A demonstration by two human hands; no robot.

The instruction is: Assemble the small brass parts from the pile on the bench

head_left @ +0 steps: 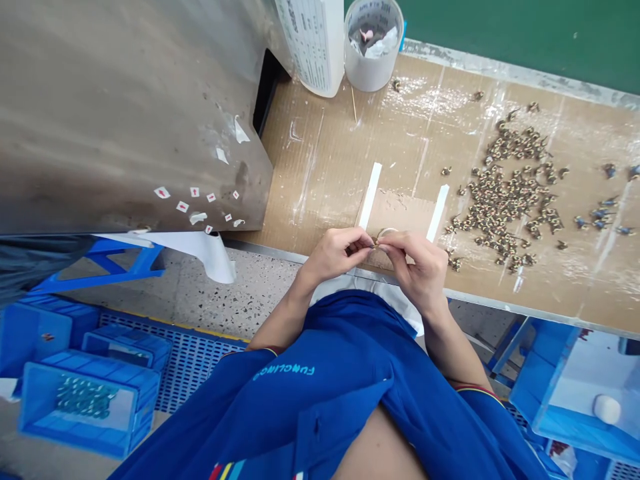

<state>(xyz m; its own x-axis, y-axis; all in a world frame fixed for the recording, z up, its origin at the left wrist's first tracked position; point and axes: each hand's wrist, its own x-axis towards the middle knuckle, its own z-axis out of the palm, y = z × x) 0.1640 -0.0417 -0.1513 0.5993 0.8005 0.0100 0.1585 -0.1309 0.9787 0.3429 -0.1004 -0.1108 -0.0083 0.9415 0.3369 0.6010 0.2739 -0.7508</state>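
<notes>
My left hand (336, 253) and my right hand (419, 265) meet at the near edge of the cardboard-covered bench (320, 167). Both are closed in a pinch, fingertips touching around a tiny brass-coloured part (375, 245) held between them. A small pale ring (386, 233) lies on the cardboard just behind my fingers. A heap of several small brass parts (505, 193) lies to the right of my hands, within a forearm's reach.
Two white tape strips (370, 195) frame a cardboard patch. A white plastic cup (373, 43) and a labelled white container (313, 43) stand at the back. A grey metal cabinet (125, 113) fills the left. Blue crates (85, 400) sit on the floor, a clear bin (585, 393) at right.
</notes>
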